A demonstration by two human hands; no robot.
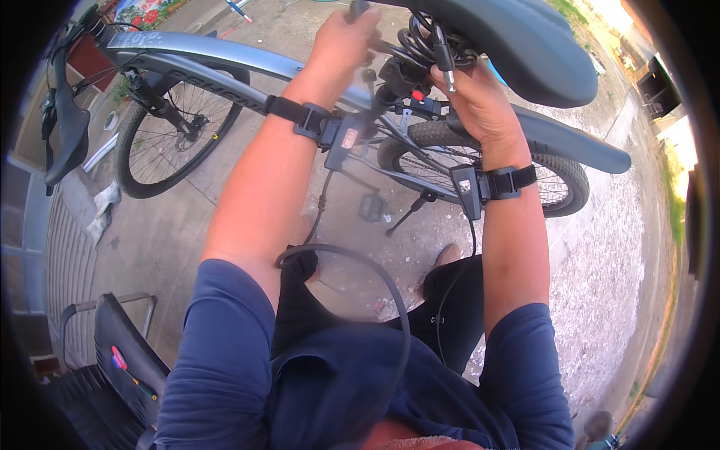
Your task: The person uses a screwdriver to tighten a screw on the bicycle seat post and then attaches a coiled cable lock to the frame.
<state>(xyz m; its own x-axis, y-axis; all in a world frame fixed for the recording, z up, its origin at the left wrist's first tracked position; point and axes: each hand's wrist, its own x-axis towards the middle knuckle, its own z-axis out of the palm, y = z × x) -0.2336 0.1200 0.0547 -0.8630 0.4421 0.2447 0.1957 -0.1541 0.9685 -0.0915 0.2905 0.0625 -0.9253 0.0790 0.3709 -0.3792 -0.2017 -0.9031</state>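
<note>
A grey bicycle (202, 46) stands in front of me, its front wheel to the left. Under its black saddle (525, 45) hangs a coiled black cable lock (411, 43), whose metal pin end points down. My right hand (480, 101) is closed on the lock's coils below the saddle, thumb beside the pin; its other fingers are partly hidden. Farther left, my left hand (346, 43) is closed round a dark cylindrical piece (359, 9) near the upper edge. Whether that piece belongs to the lock, I cannot tell.
The rear wheel (555, 184) and black mudguard (577, 142) are beyond my right wrist. A kickstand (405, 214) and pedal (372, 208) hang low over the concrete. At lower left, a black chair (127, 337) bears a red-handled tool (118, 358). Cables run from both wrist straps.
</note>
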